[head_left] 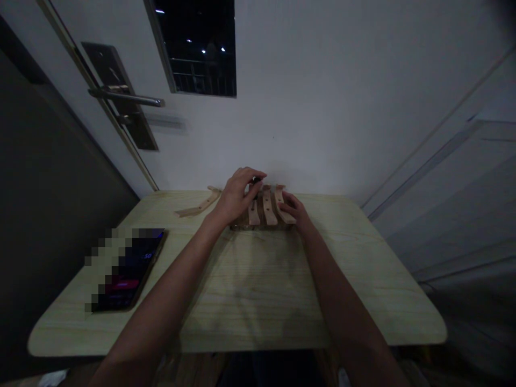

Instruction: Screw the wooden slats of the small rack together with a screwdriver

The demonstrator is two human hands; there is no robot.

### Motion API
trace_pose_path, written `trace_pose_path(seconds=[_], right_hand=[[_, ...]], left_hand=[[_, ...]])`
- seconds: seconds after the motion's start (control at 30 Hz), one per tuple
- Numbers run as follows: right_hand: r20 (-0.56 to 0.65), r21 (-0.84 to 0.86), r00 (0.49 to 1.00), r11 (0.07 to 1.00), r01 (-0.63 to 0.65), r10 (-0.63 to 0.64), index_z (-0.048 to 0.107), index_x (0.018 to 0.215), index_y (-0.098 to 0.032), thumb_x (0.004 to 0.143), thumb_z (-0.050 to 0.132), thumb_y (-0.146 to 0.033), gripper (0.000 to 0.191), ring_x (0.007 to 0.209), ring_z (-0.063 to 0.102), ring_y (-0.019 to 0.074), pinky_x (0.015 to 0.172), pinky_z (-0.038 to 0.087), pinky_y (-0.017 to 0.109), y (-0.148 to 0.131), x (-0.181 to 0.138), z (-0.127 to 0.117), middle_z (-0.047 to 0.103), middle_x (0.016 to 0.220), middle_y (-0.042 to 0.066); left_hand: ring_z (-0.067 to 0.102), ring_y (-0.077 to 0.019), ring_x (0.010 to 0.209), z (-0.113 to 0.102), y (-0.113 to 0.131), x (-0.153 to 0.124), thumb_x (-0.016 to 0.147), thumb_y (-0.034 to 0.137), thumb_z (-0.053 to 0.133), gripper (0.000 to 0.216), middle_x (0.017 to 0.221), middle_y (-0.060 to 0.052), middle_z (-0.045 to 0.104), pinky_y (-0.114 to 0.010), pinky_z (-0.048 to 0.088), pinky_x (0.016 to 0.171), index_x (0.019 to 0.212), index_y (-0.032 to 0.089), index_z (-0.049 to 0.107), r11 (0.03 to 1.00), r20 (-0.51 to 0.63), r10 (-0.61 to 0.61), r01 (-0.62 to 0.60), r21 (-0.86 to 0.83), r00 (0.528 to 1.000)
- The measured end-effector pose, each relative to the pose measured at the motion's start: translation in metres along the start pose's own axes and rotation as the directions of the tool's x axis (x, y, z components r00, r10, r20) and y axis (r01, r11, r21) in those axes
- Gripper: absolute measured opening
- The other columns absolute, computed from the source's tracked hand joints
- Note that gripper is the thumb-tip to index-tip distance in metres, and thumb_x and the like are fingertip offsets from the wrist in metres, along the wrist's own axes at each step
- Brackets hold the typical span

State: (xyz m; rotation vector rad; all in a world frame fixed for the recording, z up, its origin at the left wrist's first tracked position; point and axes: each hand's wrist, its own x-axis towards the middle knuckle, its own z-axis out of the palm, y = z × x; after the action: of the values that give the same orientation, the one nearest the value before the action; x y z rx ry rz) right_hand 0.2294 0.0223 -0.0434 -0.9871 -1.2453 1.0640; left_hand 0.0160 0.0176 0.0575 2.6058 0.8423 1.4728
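A small wooden assembly (265, 210) of several curved slats on a base stands at the far middle of the light wooden table (250, 285). My left hand (237, 196) rests over its left side, fingers curled and pinching a small dark thing I cannot make out at the top of the slats. My right hand (293, 209) presses against the assembly's right side, fingers closed on the outer slat. A loose curved wooden slat (200, 206) lies on the table just left of my left hand.
A phone (128, 269) with a lit screen lies on the table's left part. Behind the table is a white wall; a door with a metal lever handle (126, 98) stands at the left and a dark window (197, 45) above.
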Motion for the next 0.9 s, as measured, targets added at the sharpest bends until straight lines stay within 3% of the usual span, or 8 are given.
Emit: trace_pose_path(seconds=[0.23,0.47,0.67,0.9], right_hand=[[0.012,-0.012,1.0,1.0,0.017,-0.016,0.062,0.109,-0.023,0.062,0.074,-0.04,0.051,0.11,0.059,0.0257,0.102,0.042,0.045,0.0016,0.0015,-0.0012,0.065,0.118,0.006],[-0.019,-0.01,1.0,1.0,0.016,-0.017,0.062,0.107,-0.022,0.059,0.075,-0.04,0.052,0.111,0.058,0.0273,0.103,0.041,0.046,0.0034,0.0034,-0.0016,0.066,0.117,0.006],[-0.023,-0.002,1.0,1.0,0.002,-0.002,0.063,0.105,-0.023,0.059,0.076,-0.038,0.051,0.111,0.059,0.0271,0.102,0.041,0.046,0.0023,0.0032,-0.001,0.066,0.116,0.006],[-0.021,-0.012,1.0,1.0,-0.004,0.003,0.062,0.106,-0.023,0.059,0.076,-0.041,0.052,0.112,0.058,0.0268,0.102,0.041,0.046,0.0023,0.0028,-0.0009,0.066,0.117,0.006]], left_hand=[[0.056,-0.0153,0.084,0.0003,-0.0029,0.0012,0.088,0.018,0.057,0.006,0.086,-0.002,0.063,-0.029,0.045,0.078,0.091,0.018,0.062,0.999,-0.009,0.033,-0.033,-0.012,0.999],[0.056,-0.0158,0.094,0.0029,-0.0038,-0.0016,0.082,0.006,0.05,0.028,0.104,-0.007,0.057,-0.03,0.05,0.082,0.107,0.017,0.058,0.997,-0.037,0.017,-0.02,-0.075,0.999],[0.058,-0.0152,0.087,0.0022,-0.0052,-0.0024,0.074,0.002,0.048,0.035,0.095,-0.004,0.061,-0.03,0.051,0.08,0.104,0.017,0.06,0.996,-0.035,-0.024,0.021,-0.085,0.999],[0.06,-0.0173,0.089,-0.0024,-0.0005,0.0004,0.082,0.011,0.053,0.018,0.091,-0.003,0.068,-0.034,0.048,0.084,0.093,0.018,0.065,1.0,-0.044,0.006,-0.007,-0.018,0.999]])
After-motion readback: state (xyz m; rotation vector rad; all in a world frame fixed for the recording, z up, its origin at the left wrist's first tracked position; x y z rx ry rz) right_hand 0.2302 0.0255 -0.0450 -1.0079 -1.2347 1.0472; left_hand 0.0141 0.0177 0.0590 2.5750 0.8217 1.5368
